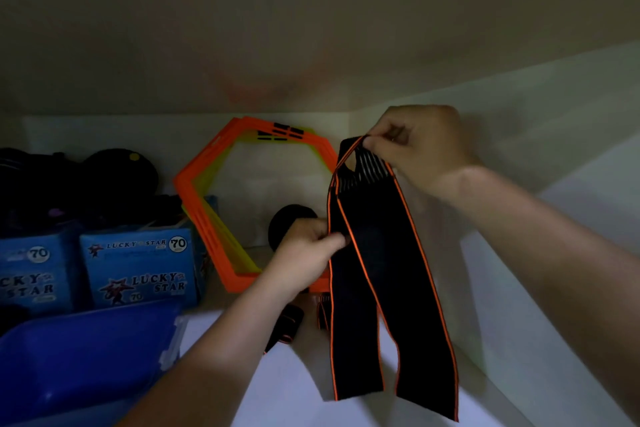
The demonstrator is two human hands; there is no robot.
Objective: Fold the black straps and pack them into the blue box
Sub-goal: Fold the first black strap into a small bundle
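Honestly, the blue box [104, 336] sits open down at 8 o'clock, so it's an easy drop later. The black strap [367, 253] hangs doubled with its tails uneven, so I'd match those ends first. Left hand [304, 250] pinches the strap's 9 o'clock edge midway; right hand [415, 146] pinches the fold at 12. Keep the orange edges lined up, then fold upward.

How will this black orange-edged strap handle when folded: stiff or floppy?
Probably floppy: the strap doubles over where the right hand pinches it, both tails hanging limp. Likely light, since that pinch and the left hand pinching its edge carry it. The ribbed top looks stretchy, so folds may spring open.
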